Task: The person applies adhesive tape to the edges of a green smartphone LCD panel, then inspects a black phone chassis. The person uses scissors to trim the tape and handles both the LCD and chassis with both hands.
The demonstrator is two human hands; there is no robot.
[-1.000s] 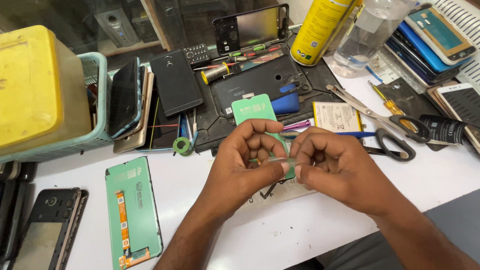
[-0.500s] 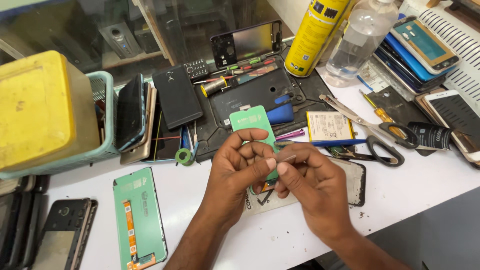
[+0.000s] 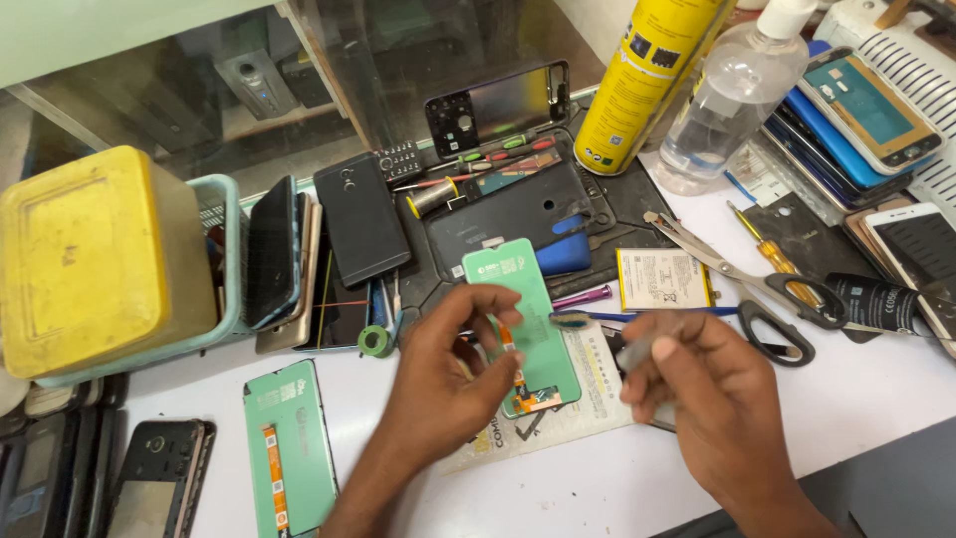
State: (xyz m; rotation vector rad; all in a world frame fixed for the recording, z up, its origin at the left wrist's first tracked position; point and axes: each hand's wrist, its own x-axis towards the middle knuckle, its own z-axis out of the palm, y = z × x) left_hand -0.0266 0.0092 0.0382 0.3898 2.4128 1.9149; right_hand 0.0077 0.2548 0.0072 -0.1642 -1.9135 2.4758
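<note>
Covering most of the view, the white tabletop (image 3: 597,478) carries everything. A yellow box (image 3: 90,259) sits in a pale blue basket (image 3: 227,259) at the left edge, with phones (image 3: 274,254) standing on edge just beside it. A yellow spray can (image 3: 642,85) and a clear bottle (image 3: 727,100) stand along the far edge, and a stack of phones (image 3: 856,120) fills the far right corner. A black mat (image 3: 518,214) lies in the middle at the back, with a dark phone (image 3: 360,231) at its left. Scissors (image 3: 757,289) lie toward the right edge, near a flat battery (image 3: 662,279). One green screen panel (image 3: 291,448) lies flat near the front left corner.

The left hand (image 3: 448,384) curls loosely at the left side of a second green panel (image 3: 528,329), thumb and fingers touching its edge; whether it truly grips the panel cannot be told through the blur. This panel lies near the middle of the tabletop, over a printed sheet (image 3: 558,418). The right hand (image 3: 707,399) is apart from the panel, on its right, fingers closed around a small greyish piece (image 3: 637,351) too blurred to identify. A small green tape roll (image 3: 376,341) lies left of the left hand.
</note>
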